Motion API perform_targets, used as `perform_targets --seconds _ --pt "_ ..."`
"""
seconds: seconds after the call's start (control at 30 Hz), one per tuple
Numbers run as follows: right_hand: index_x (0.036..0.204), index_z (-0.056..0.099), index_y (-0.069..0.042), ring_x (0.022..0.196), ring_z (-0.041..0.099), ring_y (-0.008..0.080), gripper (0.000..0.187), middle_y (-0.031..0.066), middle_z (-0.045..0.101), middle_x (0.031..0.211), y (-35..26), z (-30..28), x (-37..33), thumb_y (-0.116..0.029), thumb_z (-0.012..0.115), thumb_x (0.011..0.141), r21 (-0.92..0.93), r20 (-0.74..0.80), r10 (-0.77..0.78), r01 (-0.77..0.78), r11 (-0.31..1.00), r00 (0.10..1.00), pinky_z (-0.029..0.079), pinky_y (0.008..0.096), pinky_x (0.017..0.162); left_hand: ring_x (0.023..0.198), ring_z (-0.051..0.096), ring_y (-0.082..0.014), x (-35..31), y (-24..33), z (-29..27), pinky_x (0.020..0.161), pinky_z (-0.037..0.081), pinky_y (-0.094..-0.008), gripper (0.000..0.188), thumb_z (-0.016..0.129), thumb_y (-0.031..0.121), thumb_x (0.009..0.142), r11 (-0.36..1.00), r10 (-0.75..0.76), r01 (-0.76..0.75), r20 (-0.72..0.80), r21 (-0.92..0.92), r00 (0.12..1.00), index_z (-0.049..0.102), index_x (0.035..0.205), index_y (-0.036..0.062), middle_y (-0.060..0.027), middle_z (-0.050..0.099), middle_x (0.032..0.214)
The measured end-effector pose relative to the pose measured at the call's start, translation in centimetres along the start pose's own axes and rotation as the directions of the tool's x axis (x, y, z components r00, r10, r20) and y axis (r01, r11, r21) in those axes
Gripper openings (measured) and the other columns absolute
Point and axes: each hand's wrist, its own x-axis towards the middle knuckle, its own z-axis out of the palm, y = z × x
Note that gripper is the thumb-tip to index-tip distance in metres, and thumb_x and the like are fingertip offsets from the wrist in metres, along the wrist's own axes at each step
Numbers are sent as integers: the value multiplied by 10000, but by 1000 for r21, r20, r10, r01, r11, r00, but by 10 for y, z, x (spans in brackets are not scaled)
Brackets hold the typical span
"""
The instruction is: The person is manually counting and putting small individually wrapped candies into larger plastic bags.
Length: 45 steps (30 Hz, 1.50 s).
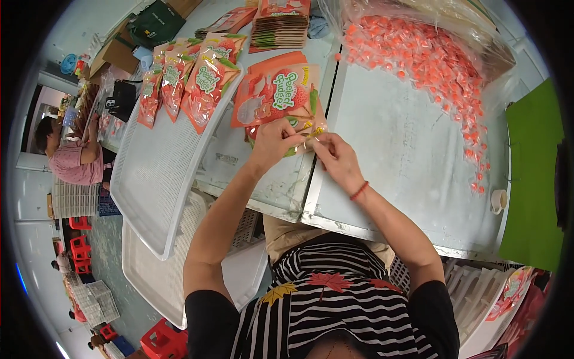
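Observation:
Both hands meet over a small stack of flat red-and-tan candy pouches (272, 90) on the metal table. My left hand (272, 143) pinches the lower corner of a pouch near its tan end, thumb and forefinger together. Close beside it, my right hand (338, 157) pinches the same corner from the right, a red bracelet on its wrist. The fingertips are nearly touching, and small yellow printed marks show between them. Part of the pouch under the hands is hidden. Whether its mouth is parted I cannot tell.
Filled pouches (206, 78) lie on a white mesh tray (152, 173) at the left. More flat pouches (278, 30) are piled at the back. Wrapped red candies (418, 60) spill from a clear bag on the right. A tape roll (497, 201) sits near the right edge. Another person (78, 155) works far left.

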Motion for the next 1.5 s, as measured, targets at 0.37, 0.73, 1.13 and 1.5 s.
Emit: perform_targets --seconds 0.37,0.73,1.13,1.5 --pt "909 603 18 542 536 108 258 40 607 660 20 6 30 -215 496 932 162 -79 85 -71 984 993 434 267 517 758 600 -261 -10 17 5 668 483 -353 117 681 49 776 871 406 -366 -62 327 912 616 865 13 -103 613 856" --pt "866 595 25 515 557 104 233 48 630 690 20 4 30 -185 497 893 267 -95 189 -158 951 977 443 247 466 1019 544 -297 4 14 -2 864 471 -397 361 622 27 730 542 580 -337 -52 770 813 574 1087 15 -106 552 1092" --pt "1057 533 -17 595 536 89 293 20 579 766 -13 -25 8 -290 470 972 265 -280 11 67 962 960 412 213 495 986 608 -315 -26 8 -19 858 504 -385 338 628 76 724 605 633 -534 50 591 772 598 1052 3 -131 608 1078" --pt "722 529 -8 475 560 103 308 55 574 563 -9 15 6 -210 537 955 221 -71 47 -30 975 996 450 251 442 985 598 -354 -37 55 -14 863 491 -400 386 615 10 714 875 384 -335 -79 348 920 561 1096 -3 -176 617 1036"
